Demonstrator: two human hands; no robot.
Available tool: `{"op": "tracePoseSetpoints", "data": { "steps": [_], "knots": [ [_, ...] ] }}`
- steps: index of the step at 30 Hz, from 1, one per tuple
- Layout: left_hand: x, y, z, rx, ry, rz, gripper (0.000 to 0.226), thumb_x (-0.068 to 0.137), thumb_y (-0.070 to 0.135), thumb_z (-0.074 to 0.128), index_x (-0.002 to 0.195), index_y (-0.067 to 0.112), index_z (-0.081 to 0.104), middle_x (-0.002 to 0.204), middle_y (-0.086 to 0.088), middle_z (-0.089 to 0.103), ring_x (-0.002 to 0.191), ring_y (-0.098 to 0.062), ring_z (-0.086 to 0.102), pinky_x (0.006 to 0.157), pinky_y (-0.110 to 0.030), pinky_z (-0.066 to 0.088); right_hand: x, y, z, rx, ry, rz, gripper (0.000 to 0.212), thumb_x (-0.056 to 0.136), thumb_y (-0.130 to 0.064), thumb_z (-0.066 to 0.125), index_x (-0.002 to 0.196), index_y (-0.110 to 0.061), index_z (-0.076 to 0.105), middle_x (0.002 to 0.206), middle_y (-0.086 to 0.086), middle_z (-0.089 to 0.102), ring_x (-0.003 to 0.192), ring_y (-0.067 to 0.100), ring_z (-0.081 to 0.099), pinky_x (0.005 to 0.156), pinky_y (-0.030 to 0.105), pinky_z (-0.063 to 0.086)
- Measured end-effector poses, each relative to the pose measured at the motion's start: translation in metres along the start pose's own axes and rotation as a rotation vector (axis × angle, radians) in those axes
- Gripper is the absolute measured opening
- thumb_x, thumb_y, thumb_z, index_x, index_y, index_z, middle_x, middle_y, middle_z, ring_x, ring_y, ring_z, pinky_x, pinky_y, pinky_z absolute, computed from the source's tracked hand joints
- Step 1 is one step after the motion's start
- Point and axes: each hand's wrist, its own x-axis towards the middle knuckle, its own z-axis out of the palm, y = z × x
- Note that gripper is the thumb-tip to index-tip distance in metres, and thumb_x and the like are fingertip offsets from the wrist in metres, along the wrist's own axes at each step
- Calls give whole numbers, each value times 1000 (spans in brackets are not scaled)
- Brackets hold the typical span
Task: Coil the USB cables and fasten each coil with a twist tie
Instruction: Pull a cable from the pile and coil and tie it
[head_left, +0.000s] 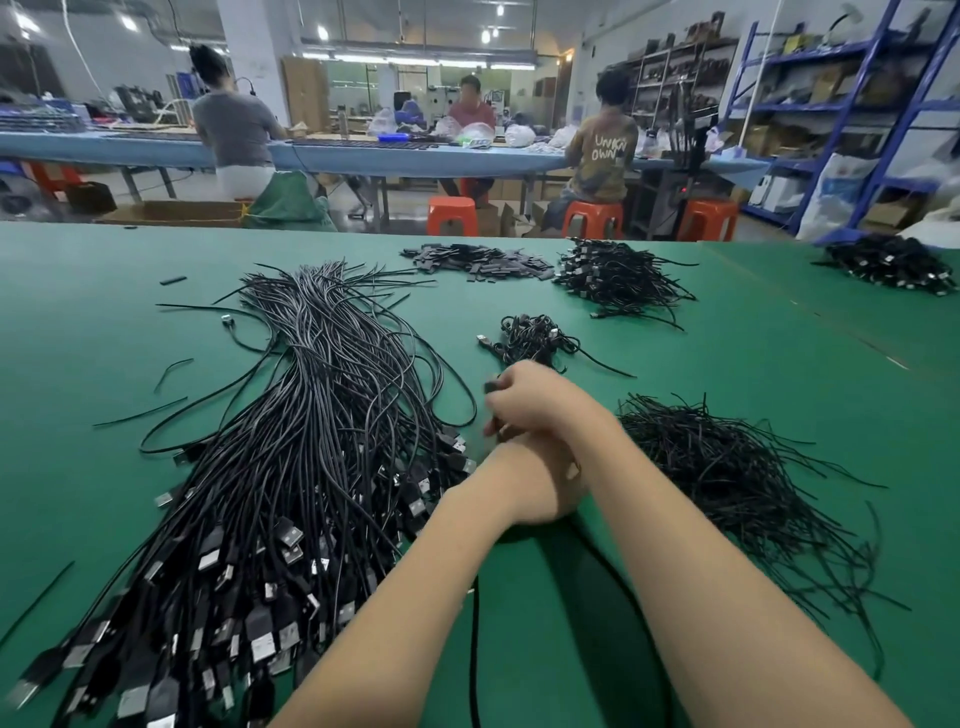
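Progress, as judged: early stage; one small cluster of finished coils (535, 340) lies on the green surface (649, 358) just beyond the hands, against a large bundle of uncoiled USB cables (311, 441) to the left, plugs toward the viewer, which makes up most of the work left. Further heap of tangled cables (618, 278) at the far edge and another (891, 262) at far right; whether these are coiled and tied cannot be told. Twist ties (727, 467): loose pile to the right, close to the right forearm, amply stocked. Cable in hand: a dark length pinched in the right hand (540, 400), fingers curled round it, a plug end showing at the fingertips; coil not yet fastened. Left hand (545, 483): tucked under the right wrist, its grip hidden, cannot tell. Containers: none in use; all stock lies bare on the surface. Small flat black pieces (478, 260) heaped at the far edge, purpose unclear
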Motion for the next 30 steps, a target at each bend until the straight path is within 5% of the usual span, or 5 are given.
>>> {"op": "tracePoseSetpoints", "data": {
  "steps": [5, 11, 14, 22, 30],
  "knots": [
    [-8, 8, -10, -146, 56, 34, 31, 96, 43, 59, 91, 14, 71, 82, -5, 70, 73, -12, 60, 74, -29, 49, -16, 48, -27, 117, 348, -18, 18, 102, -27, 48, 115, -22, 59, 101, 5, 72, 96, 26, 64, 72, 31, 41],
    [-17, 1, -35, -409, 141, -143, 54, 81, 75, 57, 88, 21, 61, 56, 14, 53, 45, -4, 45, 49, -22, 38, -35, 64, -37, 684, 666, -169, 11, 104, -27, 51, 107, -24, 61, 65, -4, 60, 41, 6, 53, 42, 21, 44],
    [-20, -1, -27, -554, -159, -110, 37, 94, 55, 57, 97, 19, 66, 67, 13, 57, 59, -9, 52, 49, -20, 42, -41, 56, -40, 919, 583, -215, 13, 104, -29, 54, 110, -23, 64, 59, -11, 60, 49, 4, 51, 48, 20, 47],
    [-16, -2, -37, -1122, -19, -33, 28, 104, 30, 50, 122, 10, 58, 109, -8, 74, 103, -24, 71, 97, -38, 54, -47, 57, -26, 904, 329, -261, 17, 103, -26, 59, 116, -17, 63, 97, -4, 79, 96, 15, 73, 87, 34, 56],
    [-8, 8, -36, -1409, 240, -156, 33, 106, 34, 44, 75, 22, 41, 63, 7, 20, 54, -10, 15, 37, -16, 21, -71, 55, -22, 809, -205, -62, 41, 100, -48, 55, 123, -15, 62, 96, 11, 76, 80, 24, 74, 75, 38, 61]
  ]
}}
